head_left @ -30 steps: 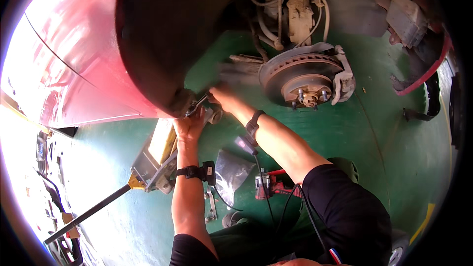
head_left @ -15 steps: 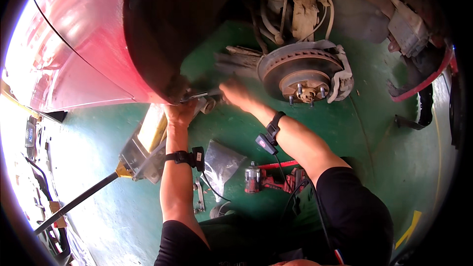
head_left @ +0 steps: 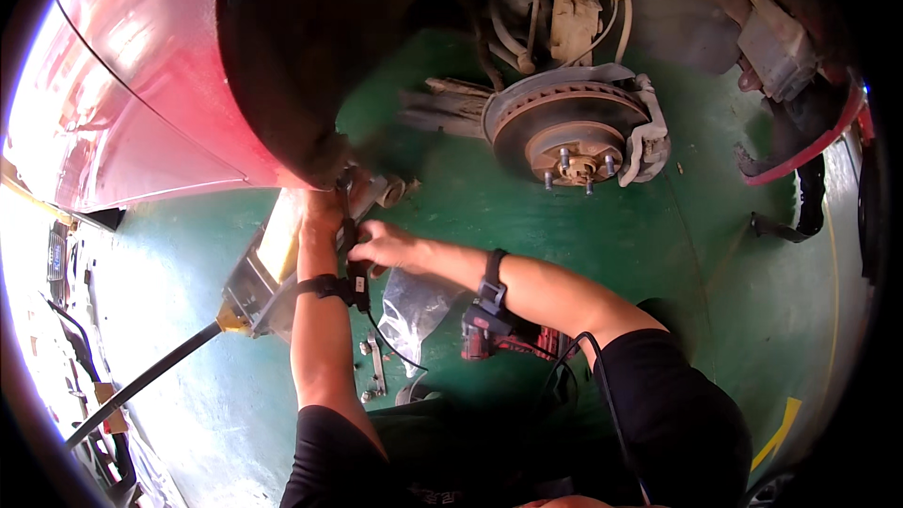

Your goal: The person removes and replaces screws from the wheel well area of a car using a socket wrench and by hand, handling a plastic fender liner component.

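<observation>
My left hand (head_left: pixel 323 210) reaches up against the lower edge of the red car body panel (head_left: pixel 202 146), at the corner of the wheel arch. Its fingertips are hidden behind that edge. Beside it, a slim tool with a dark handle (head_left: pixel 350 229), apparently a ratchet wrench, points up toward the panel's corner; its head is hidden. My right hand (head_left: pixel 384 246) is closed at the lower end of this handle, fingers bent around it. Just beyond, a floor jack (head_left: pixel 266 268) stands under the car, its round pad (head_left: pixel 393 192) right of my left hand.
A brake disc (head_left: pixel 569 127) with bare studs and a caliper (head_left: pixel 647 132) hangs ahead on the right. On the green floor lie a clear plastic bag (head_left: pixel 411 306), a red-and-black impact wrench (head_left: pixel 522 343) and a metal link (head_left: pixel 377 364). The jack's long handle (head_left: pixel 150 384) slants left.
My right hand has swung left and toward me, turning the tool handle from pointing right to pointing at me. My left hand stays at the panel edge. The view has shifted slightly.
</observation>
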`<state>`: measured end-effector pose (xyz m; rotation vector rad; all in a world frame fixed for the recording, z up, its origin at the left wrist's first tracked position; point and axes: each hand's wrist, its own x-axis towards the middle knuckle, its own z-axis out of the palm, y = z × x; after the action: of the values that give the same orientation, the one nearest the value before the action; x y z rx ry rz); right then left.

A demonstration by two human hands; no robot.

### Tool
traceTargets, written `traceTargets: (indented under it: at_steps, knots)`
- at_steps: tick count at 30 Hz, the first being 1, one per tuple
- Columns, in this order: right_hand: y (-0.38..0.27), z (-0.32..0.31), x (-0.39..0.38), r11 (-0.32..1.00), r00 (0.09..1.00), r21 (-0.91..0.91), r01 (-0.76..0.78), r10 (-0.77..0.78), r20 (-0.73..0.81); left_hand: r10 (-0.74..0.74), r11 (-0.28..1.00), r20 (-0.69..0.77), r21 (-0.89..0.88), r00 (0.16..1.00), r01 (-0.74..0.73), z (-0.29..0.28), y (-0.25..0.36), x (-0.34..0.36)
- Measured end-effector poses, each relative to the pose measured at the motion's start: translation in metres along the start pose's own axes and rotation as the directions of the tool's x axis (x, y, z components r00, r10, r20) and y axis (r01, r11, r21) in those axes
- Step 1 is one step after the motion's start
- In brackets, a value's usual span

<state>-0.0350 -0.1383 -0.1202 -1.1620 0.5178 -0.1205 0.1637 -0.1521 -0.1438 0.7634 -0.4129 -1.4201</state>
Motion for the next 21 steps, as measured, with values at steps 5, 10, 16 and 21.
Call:
traceTargets:
  at_steps: [5,10,16,21]
  knots:
    - [0.010,-0.052,0.007,0.983,0.985,0.141,-0.119,0.135,-0.107,0.135,0.971,-0.031,-0.193,0.990,-0.139,0.004,0.001,-0.004]
    - [-0.004,-0.135,0.026,0.961,0.941,0.257,0.101,-0.009,-0.338,0.116,0.981,0.069,-0.166,0.991,-0.103,-0.028,-0.003,0.000]
    - [-0.047,-0.151,0.059,0.967,0.897,0.208,0.148,-0.043,-0.440,0.056,0.946,-0.055,-0.315,0.997,-0.071,-0.001,-0.015,-0.004]
    - [-0.044,-0.135,0.074,0.986,0.926,-0.159,0.054,-0.109,-0.360,0.101,0.948,-0.145,-0.287,0.984,-0.140,0.008,-0.009,-0.016]
